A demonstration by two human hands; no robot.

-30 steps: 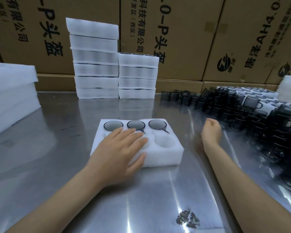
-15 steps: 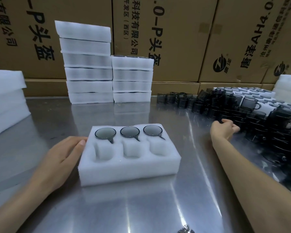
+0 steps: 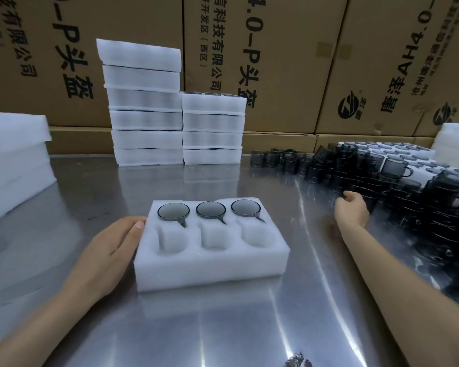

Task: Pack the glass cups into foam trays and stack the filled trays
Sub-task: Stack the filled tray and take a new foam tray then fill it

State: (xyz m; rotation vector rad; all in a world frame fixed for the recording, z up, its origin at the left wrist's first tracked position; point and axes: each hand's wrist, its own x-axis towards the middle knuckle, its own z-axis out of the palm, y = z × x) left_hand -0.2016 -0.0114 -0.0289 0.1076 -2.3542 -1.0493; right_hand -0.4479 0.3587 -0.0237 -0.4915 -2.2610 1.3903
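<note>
Cardboard cartons wall off the back of my steel table, printed sideways in black: "4.0-P头盔" on two of them, "有限公司" beside it, "(西区)" in smaller type, and a round swoosh logo on the right-hand carton.

Foam tray sits dead centre in front of me, long axis running left to right. Back row holds three smoked glass cups, rims up, each handle poking toward me and a little right. Front row's three pockets are bare foam.

My left hand lies flat against the tray's left end, fingers together, thumb tip touching the top corner. My right hand is out at the edge of the loose cup pile, fingers curled; I can't tell whether they've closed on a cup.

Behind the tray, two stacks of filled trays stand side by side, touching, the left one taller. Blank foam is piled at far left.
</note>
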